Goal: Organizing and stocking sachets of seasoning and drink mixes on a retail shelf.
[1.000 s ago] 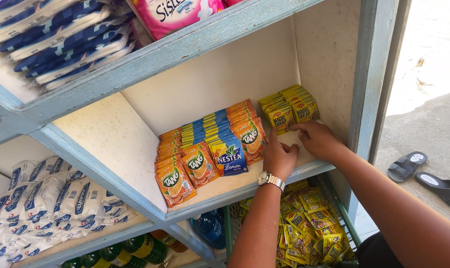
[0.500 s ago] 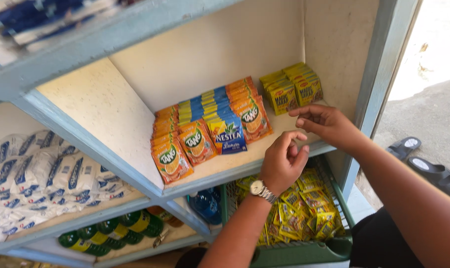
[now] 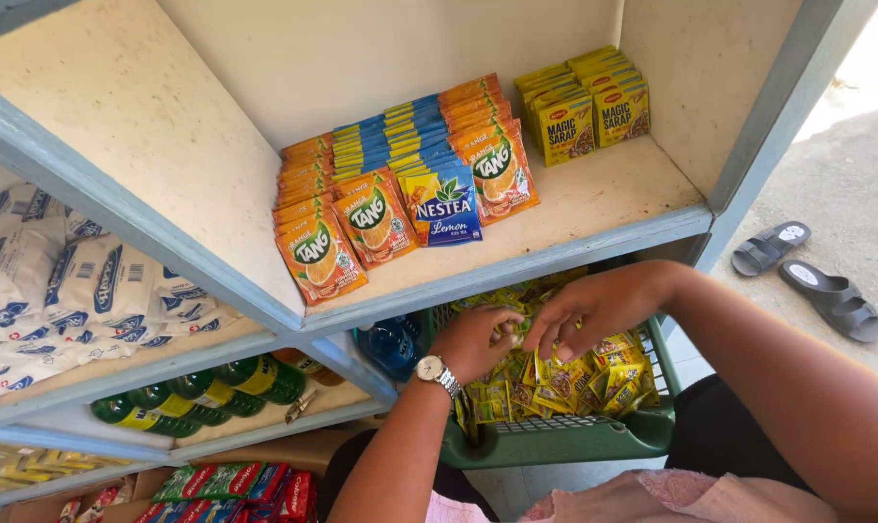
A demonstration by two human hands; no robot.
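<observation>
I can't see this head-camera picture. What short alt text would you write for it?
Both hands, the left hand wearing a wristwatch and the right hand, reach into a green basket full of small yellow sachets. Above it, a pale wooden shelf holds rows of orange and blue drink-powder packets and yellow seasoning packets.

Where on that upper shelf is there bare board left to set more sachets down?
Bare board runs along the front edge before the yellow sachets, and right of the orange and blue drink packets up to the side wall. The shelf's left part is bare too. The green basket, where both hands dig, is crowded.
</observation>
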